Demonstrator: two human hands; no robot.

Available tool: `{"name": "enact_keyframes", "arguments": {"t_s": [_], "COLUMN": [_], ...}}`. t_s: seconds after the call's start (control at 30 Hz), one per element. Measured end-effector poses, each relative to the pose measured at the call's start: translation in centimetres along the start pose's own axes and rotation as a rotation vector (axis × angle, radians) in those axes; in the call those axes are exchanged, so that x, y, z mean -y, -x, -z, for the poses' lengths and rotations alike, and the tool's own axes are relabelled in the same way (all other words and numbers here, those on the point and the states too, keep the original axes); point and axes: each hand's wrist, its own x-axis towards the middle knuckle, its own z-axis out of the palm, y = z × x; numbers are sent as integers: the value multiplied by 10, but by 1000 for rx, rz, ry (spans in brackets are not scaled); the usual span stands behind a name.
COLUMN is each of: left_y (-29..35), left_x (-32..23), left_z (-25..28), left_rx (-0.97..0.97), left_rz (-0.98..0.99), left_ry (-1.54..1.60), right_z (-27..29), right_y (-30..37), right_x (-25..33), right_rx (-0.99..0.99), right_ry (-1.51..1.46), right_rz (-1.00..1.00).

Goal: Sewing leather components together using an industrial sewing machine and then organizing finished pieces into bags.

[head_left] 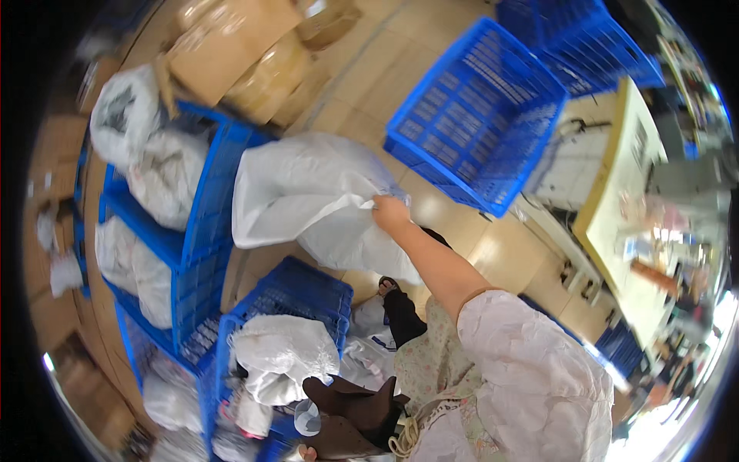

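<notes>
Glossy tiled floor (369,92), 1 long pale table (604,231) (yellow-edged, cluttered), bright white glare (722,331) lower right

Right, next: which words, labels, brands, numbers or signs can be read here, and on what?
No text can be read.
Wearer's clothing: dark lettering-like marks at the front, too blurred.
Pale plastic packages, lower middle: small dark marks, too small.
White bag in the right hand: nothing legible.
</notes>
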Motion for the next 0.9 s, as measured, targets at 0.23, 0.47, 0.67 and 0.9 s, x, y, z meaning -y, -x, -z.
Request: {"name": "enact_keyframes", "arguments": {"t_s": [0.23,0.47,0.67,0.9], "left_y": [-35,-40,-6,78], "left_x": [-46,-70,-58,-24], "left_z": [1,-29,-38,-59], "left_rx": [397,646,833,822], "left_rz": [-86,-137,-183,-197], "left_ry": [-179,-306,-320,-293], "right_z": [36,78,127,179], "right_y": [118,198,253,365], "right_x": [41,-15,-67,-140], "right_rx": [55,153,206,247], "right_ry": [30,83,148,211], "right_rz": [356,378,484,453]}}
